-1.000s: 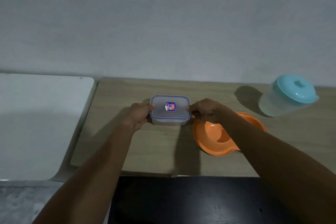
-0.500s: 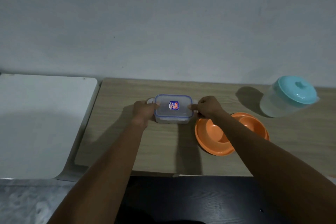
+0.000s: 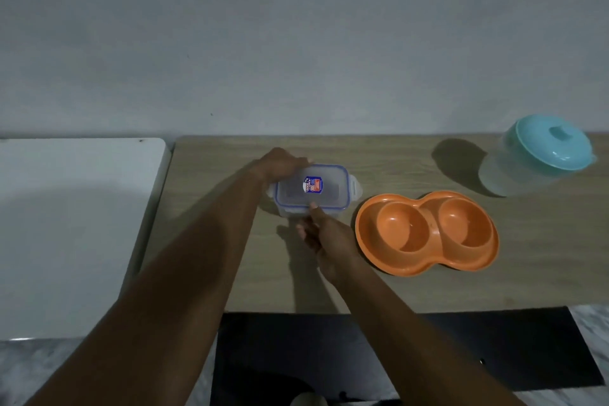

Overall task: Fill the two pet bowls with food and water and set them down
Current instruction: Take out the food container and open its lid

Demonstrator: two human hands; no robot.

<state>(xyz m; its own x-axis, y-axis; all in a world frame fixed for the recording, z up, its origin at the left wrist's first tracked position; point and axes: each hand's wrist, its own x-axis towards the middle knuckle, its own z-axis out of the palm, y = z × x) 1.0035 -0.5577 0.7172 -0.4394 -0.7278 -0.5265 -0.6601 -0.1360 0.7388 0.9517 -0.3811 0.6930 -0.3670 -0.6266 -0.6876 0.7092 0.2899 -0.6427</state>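
The white board point(image 3: 66, 224) is lying well to the left of the food container point(image 3: 329, 198), butting against the wooden table point(image 3: 395, 158) on which the container is standing. The container is a clear rectangular box, and its blue-rimmed, labelled lid is sitting on it.

The left hand point(image 3: 283, 163) is resting palm down on the container's far-left corner. Its fingers appear to be curling over the far rim and holding the box, though the dim view is leaving the grip uncertain.

The right hand point(image 3: 326, 237) is reaching in from the container's near side. Its fingers are straight, loosely spread and holding nothing, with one fingertip touching the lid's near edge. The clasp on the container's right end is sticking outward.

The orange double bowl point(image 3: 364, 231) is lying just right of the container without touching it, both wells facing up. The water jug point(image 3: 540, 155), wearing a teal lid, is standing far right of the container, beyond the bowl. A black mat point(image 3: 428, 346) is lying on the person's side of the container, at the table's near edge.
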